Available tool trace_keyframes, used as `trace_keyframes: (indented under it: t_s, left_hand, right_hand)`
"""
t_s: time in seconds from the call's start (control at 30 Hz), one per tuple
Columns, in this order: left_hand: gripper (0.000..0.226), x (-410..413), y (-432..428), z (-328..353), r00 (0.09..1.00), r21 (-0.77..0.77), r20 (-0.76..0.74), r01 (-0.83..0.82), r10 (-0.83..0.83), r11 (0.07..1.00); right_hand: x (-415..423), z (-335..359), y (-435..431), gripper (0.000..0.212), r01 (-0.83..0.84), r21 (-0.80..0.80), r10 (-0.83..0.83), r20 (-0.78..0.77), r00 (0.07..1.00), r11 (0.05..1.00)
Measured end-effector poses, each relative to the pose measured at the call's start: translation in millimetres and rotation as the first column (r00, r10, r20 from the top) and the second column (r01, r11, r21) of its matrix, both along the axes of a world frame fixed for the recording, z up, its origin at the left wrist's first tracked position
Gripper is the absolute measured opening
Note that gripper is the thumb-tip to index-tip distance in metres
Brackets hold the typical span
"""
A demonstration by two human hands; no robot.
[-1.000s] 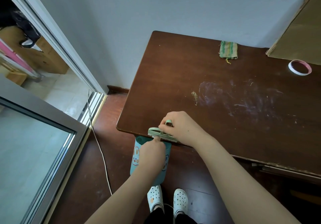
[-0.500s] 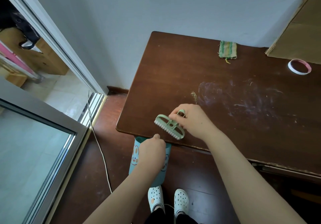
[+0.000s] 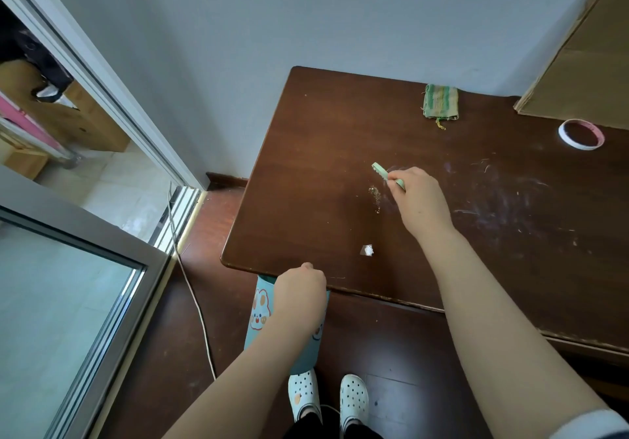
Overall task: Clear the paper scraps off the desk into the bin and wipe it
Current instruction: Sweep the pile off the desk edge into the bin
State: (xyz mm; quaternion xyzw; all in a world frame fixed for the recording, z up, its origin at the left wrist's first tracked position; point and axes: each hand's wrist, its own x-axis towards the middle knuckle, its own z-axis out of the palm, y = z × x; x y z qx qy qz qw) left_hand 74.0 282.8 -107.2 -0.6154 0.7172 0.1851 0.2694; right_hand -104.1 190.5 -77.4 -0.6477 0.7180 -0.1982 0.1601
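Observation:
My right hand [image 3: 417, 198] grips a pale green scrubbing brush [image 3: 383, 172] on the dark wooden desk [image 3: 306, 173], just right of a small patch of brownish crumbs [image 3: 375, 193]. A small white paper scrap [image 3: 367, 250] lies on the desk near its front edge. My left hand [image 3: 299, 290] holds the rim of a light blue bin [image 3: 260, 309] with a cartoon animal print, pressed against the desk's front edge. The bin's opening is hidden by my hand and the desk edge.
A folded green-and-tan cloth [image 3: 440, 101] lies near the desk's back edge. A roll of pink-and-white tape [image 3: 580, 134] sits at the right, next to a cardboard sheet [image 3: 585, 64]. Whitish scratch marks cover the desk's right half. A white cable [image 3: 190, 289] runs along the floor at left.
My right hand has carried the brush from the front edge above the bin back up the desk to the crumbs. The white scrap near the edge has come into view. My left hand stayed on the bin.

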Motion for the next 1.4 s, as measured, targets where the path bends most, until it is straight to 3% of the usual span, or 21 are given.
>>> trace_keyframes:
  t_s: [0.17,0.5,0.7,0.83,0.93,1.2,1.33,1.4]
  left_hand:
    - [0.03,-0.5,-1.9,-1.2,1.0,0.001,-0.009,0.0,0.0,1.0]
    - [0.045,-0.8,-10.6,-2.5,0.999,0.109,0.005,-0.051,0.051,0.993]
    - [0.034,-0.2,-7.9,-4.6,1.0,0.06,-0.017,-0.024,0.026,0.998]
    - [0.036,0.9,-9.7,-5.7,0.999,0.075,-0.034,-0.027,0.03,0.997]
    - [0.042,1.3,-11.1,-6.7,0.999,0.103,-0.021,-0.03,0.032,0.994]
    - [0.045,2.1,-12.3,-7.5,0.999,0.1,-0.016,-0.028,0.03,0.995]
    - [0.039,2.9,-8.9,-8.7,0.999,0.058,-0.043,-0.022,0.024,0.998]
    - [0.036,3.3,-7.9,-8.6,0.998,0.034,-0.056,-0.022,0.024,0.999]
  right_hand:
    - [16.2,-18.3,-12.5,0.031,-0.022,0.061,0.036,-0.229,0.973,0.998]
    - [56.5,-12.3,26.0,0.029,-0.372,0.129,0.391,-0.178,0.903,0.919]
    - [31.7,0.5,-9.1,0.024,-0.183,-0.092,0.174,-0.096,0.98,0.979]
    - [22.4,-10.3,-45.1,0.029,-0.082,0.0,0.08,-0.213,0.974,0.997]
    - [29.1,-17.9,-53.2,0.031,-0.102,0.09,0.122,-0.259,0.958,0.991]
    - [55.1,-21.4,2.6,0.021,-0.414,0.171,0.42,-0.002,0.908,0.894]
    - [49.6,-16.2,3.7,0.02,-0.361,0.032,0.352,0.158,0.922,0.932]
    - [47.3,-16.6,-12.4,0.02,-0.317,-0.036,0.319,0.149,0.936,0.948]
